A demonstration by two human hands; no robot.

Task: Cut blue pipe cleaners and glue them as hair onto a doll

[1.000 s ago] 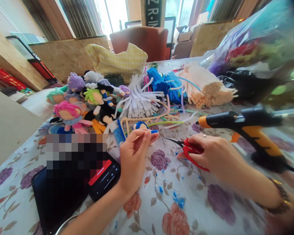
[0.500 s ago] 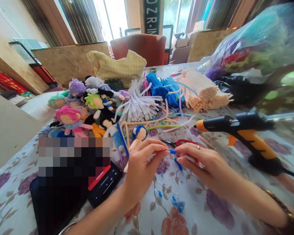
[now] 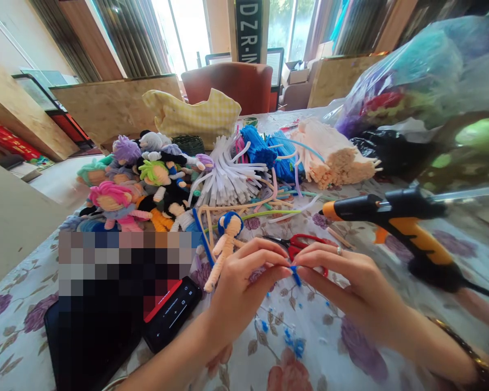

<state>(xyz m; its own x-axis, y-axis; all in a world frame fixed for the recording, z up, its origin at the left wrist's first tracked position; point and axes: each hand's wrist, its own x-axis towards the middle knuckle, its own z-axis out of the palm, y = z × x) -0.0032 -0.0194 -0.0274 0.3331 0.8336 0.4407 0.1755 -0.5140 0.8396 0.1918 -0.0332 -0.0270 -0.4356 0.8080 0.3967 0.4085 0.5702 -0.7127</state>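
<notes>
A small blue piece [image 3: 294, 268] is pinched between the fingertips of my left hand [image 3: 252, 277] and my right hand [image 3: 342, 271], which almost meet over the flowered cloth. Left of my left hand lies a peach doll [image 3: 227, 243] with blue hair. Red-handled scissors [image 3: 299, 243] rest behind my fingers, partly hidden by them. Blue scraps [image 3: 295, 345] are scattered on the cloth below my hands.
On the right stands a black and orange glue gun [image 3: 411, 222]. Several dolls [image 3: 114, 196] are piled at the left, beside white stems [image 3: 230, 176], blue bundles [image 3: 256, 145] and a peach bundle [image 3: 334, 157]. A phone [image 3: 173, 312] lies front left.
Both hands have moved slightly down and right, their fingertips closer together, so less of the blue piece shows. More of the peach doll is visible.
</notes>
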